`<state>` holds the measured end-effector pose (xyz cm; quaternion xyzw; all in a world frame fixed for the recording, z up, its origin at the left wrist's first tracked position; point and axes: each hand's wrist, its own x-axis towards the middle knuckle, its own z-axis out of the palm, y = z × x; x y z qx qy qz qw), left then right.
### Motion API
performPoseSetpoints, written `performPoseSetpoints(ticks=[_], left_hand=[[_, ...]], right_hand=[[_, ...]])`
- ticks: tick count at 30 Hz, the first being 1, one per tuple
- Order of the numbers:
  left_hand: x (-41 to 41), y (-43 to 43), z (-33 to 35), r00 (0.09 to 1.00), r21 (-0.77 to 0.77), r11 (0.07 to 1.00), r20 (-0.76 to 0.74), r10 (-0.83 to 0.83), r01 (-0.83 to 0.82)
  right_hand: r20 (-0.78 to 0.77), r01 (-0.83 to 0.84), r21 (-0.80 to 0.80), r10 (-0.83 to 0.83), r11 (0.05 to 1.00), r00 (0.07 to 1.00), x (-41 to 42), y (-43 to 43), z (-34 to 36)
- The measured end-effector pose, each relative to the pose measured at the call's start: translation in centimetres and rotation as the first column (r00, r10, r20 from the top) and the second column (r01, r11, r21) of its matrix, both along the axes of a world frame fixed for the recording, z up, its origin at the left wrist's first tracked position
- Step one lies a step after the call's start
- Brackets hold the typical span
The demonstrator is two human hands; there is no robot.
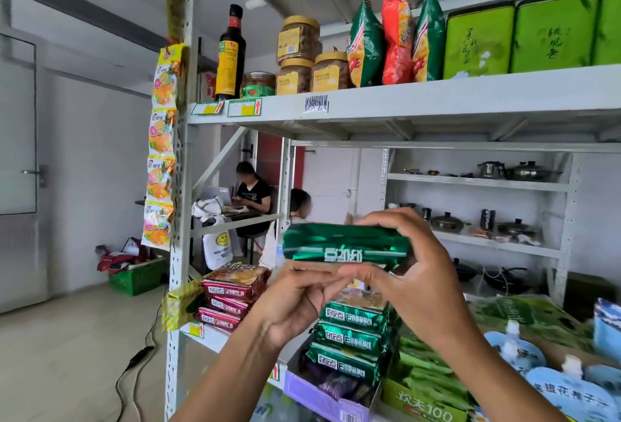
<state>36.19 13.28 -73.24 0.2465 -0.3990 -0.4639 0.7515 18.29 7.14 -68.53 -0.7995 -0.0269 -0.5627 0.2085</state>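
1. The green packet (pixel 342 242) is held up in the air, long side level, just above the stack of green packets (pixel 349 331)
2. The right hand (pixel 413 270) grips it, with the fingers curled over its top edge and right end and the thumb underneath
3. The left hand (pixel 302 297) pinches its lower edge from below with thumb and fingertips
4. A pile of red packets (pixel 232 294) lies left of the stack on the lower shelf (pixel 218 341)
5. On the upper shelf (pixel 437 102) stand a dark bottle (pixel 231 52) and green tins (pixel 554 35)
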Motion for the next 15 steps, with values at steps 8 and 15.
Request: performPoseSetpoints(ticks=[8,15], left_hand=[[-1.7,4.0,4.0,0.601,-0.306,0.806,0.545,0.585,-0.507],[-4.4,4.9,5.9,-0.07,-0.716,0.484,0.592,0.803,-0.502]], right_hand=[[-0.207,-0.083,0.558,0.235,0.825,0.95,-2.0,-5.7,-0.9],[-0.006,-0.195,0.633,0.256,0.749,0.967,0.4,-6.6,-3.2]])
